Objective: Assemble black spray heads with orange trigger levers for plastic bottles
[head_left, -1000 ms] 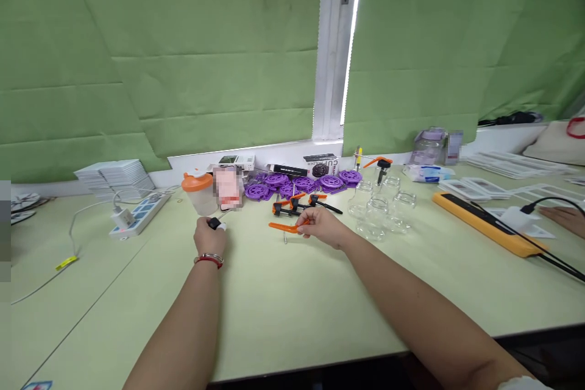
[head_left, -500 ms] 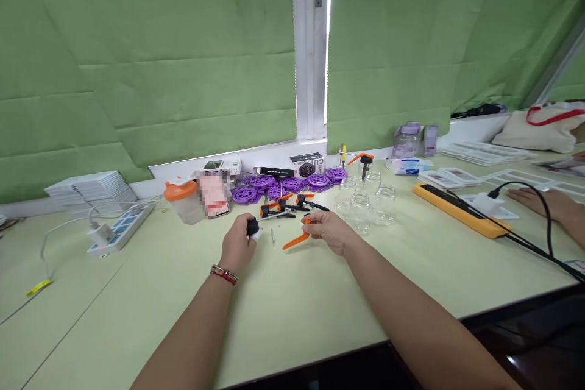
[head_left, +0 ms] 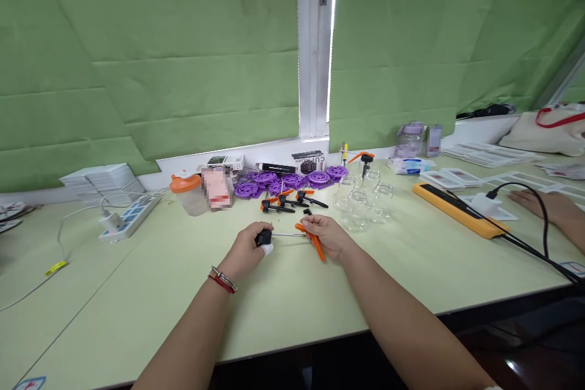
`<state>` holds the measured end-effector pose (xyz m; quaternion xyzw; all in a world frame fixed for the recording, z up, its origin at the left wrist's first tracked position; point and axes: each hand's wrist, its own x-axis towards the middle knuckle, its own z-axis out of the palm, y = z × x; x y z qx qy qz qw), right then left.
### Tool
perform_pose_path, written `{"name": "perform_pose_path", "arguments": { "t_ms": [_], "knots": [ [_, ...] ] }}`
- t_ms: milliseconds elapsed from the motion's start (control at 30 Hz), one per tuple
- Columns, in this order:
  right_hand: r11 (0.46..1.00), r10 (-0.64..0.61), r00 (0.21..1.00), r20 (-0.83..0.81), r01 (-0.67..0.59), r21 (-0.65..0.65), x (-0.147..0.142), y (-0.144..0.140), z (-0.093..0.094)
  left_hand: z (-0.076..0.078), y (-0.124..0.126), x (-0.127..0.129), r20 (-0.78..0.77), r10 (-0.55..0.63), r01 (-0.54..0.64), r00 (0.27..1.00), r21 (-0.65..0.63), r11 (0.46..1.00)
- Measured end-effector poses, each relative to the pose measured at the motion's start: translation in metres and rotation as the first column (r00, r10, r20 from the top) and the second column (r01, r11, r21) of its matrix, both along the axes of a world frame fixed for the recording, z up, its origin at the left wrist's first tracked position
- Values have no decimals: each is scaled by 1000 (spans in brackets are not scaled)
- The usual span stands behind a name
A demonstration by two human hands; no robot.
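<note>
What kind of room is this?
Probably a workroom or office: a long pale green table by a window with green blinds, scattered with purple plastic wheels, small glass jars and a power strip.

Pale green table (head_left: 292, 311) fills lower view, dark front edge. Behind it, green blinds (head_left: 150, 55) cover the wall left & right of a white window frame (head_left: 313, 42); thin strip of daylight just right of frame. White sill (head_left: 237, 155) runs below blinds, along table's far edge.
</note>
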<state>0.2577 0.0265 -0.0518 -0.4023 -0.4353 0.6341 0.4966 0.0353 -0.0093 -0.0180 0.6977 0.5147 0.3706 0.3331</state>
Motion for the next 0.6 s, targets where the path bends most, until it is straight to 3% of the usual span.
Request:
{"name": "perform_pose_path", "arguments": {
  "t_ms": [200,433,600],
  "knots": [
    [997,-55,998,-5,55,45,5,3,2,2,1,13,84,2,10,996,-136,991],
    [1000,-28,997,-75,28,-1,5,3,7,4,8,32,59,-54,58,997,-83,995],
    [987,-85,994,71,74,141,2,1,8,-10,2,33,105,23,-14,994,-90,996]
  ]
}}
